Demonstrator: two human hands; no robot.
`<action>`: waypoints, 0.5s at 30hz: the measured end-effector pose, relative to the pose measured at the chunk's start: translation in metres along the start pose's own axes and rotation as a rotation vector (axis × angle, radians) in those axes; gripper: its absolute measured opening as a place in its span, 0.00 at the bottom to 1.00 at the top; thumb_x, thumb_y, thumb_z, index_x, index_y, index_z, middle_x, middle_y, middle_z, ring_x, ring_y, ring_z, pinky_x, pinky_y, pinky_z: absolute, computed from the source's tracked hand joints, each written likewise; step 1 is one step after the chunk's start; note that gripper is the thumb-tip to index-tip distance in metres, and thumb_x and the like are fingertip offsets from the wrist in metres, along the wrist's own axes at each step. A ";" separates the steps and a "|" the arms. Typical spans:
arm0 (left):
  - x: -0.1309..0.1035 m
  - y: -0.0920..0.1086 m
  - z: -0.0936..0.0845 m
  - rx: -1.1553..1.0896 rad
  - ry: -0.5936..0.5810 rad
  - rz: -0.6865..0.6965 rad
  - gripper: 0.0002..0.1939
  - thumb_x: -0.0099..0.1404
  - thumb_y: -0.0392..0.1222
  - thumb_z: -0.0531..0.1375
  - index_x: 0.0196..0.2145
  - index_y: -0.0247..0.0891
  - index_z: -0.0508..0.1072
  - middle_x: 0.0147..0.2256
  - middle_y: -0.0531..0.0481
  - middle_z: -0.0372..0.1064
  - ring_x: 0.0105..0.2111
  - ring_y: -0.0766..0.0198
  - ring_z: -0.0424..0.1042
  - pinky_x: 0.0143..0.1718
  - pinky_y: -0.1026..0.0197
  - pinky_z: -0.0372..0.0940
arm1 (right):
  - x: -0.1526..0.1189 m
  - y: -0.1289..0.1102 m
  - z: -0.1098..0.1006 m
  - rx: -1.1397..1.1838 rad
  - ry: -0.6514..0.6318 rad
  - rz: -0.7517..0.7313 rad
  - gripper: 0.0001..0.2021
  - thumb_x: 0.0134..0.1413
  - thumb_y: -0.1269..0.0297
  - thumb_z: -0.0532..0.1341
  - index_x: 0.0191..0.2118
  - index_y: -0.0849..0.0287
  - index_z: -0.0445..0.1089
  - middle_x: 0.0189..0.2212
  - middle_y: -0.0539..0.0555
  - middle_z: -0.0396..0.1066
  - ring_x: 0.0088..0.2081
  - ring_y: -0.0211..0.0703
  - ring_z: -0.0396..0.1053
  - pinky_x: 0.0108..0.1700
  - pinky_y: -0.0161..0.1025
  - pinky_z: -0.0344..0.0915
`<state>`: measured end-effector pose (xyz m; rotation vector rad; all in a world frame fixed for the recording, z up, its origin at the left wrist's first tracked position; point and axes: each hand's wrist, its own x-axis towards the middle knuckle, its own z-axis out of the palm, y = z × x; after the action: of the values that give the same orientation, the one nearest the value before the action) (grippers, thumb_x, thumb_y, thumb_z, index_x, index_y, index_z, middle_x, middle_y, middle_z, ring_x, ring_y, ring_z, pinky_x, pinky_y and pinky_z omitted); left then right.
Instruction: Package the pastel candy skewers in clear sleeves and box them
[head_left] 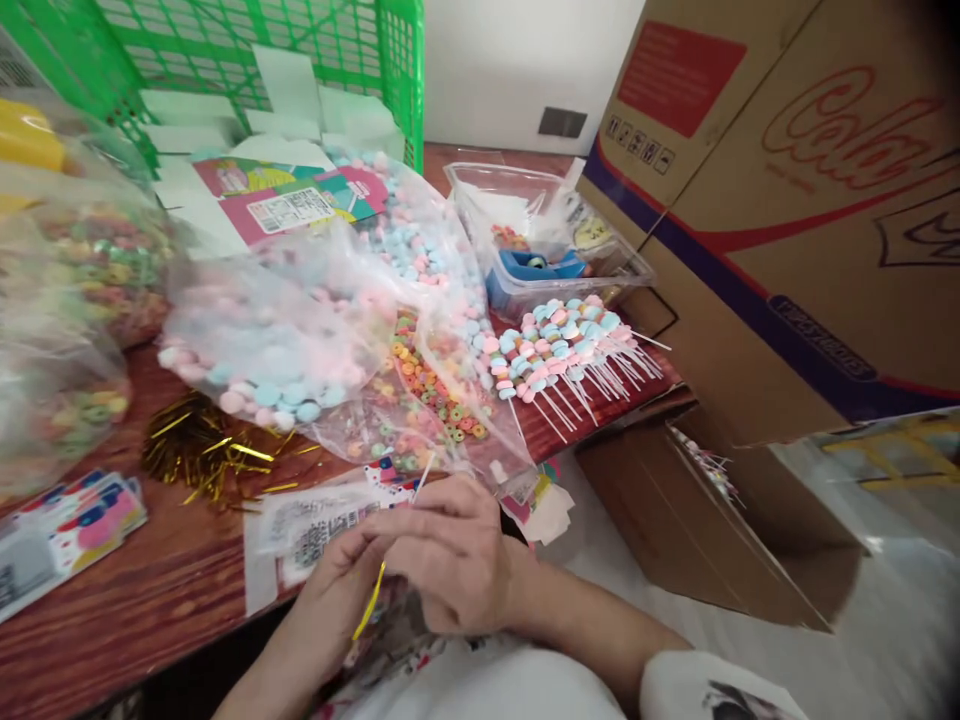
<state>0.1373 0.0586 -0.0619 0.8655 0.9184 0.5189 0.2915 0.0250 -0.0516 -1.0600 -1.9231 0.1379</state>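
Note:
My left hand (337, 580) and my right hand (454, 550) meet at the table's front edge, fingers pinched together. From behind the right hand's fingers a thin white stick (424, 478) pokes up; the rest of it is hidden. A shiny yellow strip (369, 605) hangs down between the hands, by the left fingertips. Just beyond lie clear bags of pink and blue candies (262, 370) and small colourful ring candies (442, 395). To the right, white sticks threaded with candies (559, 345) lie in a row. Gold tinsel strips (214, 450) are piled at the left.
A green crate (405, 80) holds white cards at the back. Beside it, a clear tub (517, 295) contains a blue tape dispenser (540, 263). Large cardboard cartons (750, 220) stand at the right, with an open box (675, 500) below. Printed packets (75, 535) lie at the left.

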 end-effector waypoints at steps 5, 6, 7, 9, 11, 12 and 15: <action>-0.004 0.003 -0.015 -0.287 -0.187 -0.296 0.17 0.47 0.51 0.70 0.24 0.35 0.74 0.15 0.53 0.62 0.12 0.73 0.55 0.13 0.69 0.52 | 0.005 0.019 0.002 -0.142 -0.009 -0.311 0.06 0.58 0.68 0.56 0.30 0.52 0.67 0.44 0.44 0.76 0.48 0.39 0.69 0.53 0.47 0.58; -0.004 0.003 -0.016 -0.312 -0.237 -0.322 0.17 0.47 0.51 0.71 0.23 0.34 0.73 0.15 0.53 0.62 0.12 0.73 0.55 0.13 0.69 0.51 | 0.009 0.021 0.000 -0.143 -0.031 -0.343 0.07 0.59 0.68 0.56 0.30 0.52 0.67 0.43 0.44 0.76 0.46 0.38 0.69 0.51 0.46 0.58; -0.005 0.002 -0.018 -0.324 -0.280 -0.338 0.18 0.47 0.51 0.71 0.23 0.34 0.73 0.16 0.53 0.61 0.11 0.73 0.55 0.13 0.69 0.51 | 0.013 0.022 -0.002 -0.141 -0.059 -0.371 0.08 0.59 0.68 0.56 0.30 0.52 0.67 0.42 0.44 0.76 0.42 0.37 0.70 0.49 0.45 0.59; -0.006 0.003 -0.019 -0.311 -0.342 -0.344 0.19 0.48 0.53 0.70 0.24 0.33 0.72 0.17 0.53 0.61 0.12 0.74 0.55 0.13 0.69 0.52 | 0.021 0.021 -0.008 -0.137 -0.127 -0.424 0.08 0.60 0.67 0.55 0.30 0.53 0.67 0.34 0.46 0.76 0.32 0.37 0.68 0.43 0.43 0.60; -0.009 0.007 -0.019 -0.229 -0.365 -0.320 0.20 0.52 0.56 0.67 0.27 0.34 0.71 0.19 0.53 0.62 0.13 0.73 0.56 0.15 0.69 0.53 | 0.025 0.017 -0.011 -0.127 -0.188 -0.423 0.09 0.60 0.69 0.53 0.29 0.55 0.66 0.24 0.48 0.71 0.26 0.38 0.62 0.39 0.43 0.59; -0.012 0.010 -0.020 -0.148 -0.350 -0.277 0.20 0.55 0.56 0.65 0.28 0.35 0.71 0.21 0.52 0.63 0.15 0.73 0.57 0.16 0.69 0.53 | 0.025 0.015 -0.011 -0.114 -0.222 -0.380 0.09 0.59 0.70 0.51 0.29 0.56 0.65 0.21 0.48 0.68 0.25 0.39 0.60 0.38 0.43 0.59; -0.020 0.019 -0.020 0.282 -0.209 0.043 0.14 0.63 0.48 0.58 0.27 0.35 0.70 0.26 0.51 0.64 0.24 0.69 0.60 0.26 0.66 0.57 | 0.020 0.012 -0.004 -0.024 -0.319 -0.085 0.09 0.56 0.75 0.49 0.31 0.58 0.64 0.22 0.50 0.65 0.27 0.40 0.60 0.36 0.42 0.57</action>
<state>0.1092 0.0631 -0.0429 1.1736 0.7924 0.3318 0.2971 0.0453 -0.0420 -1.0173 -2.2575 0.2491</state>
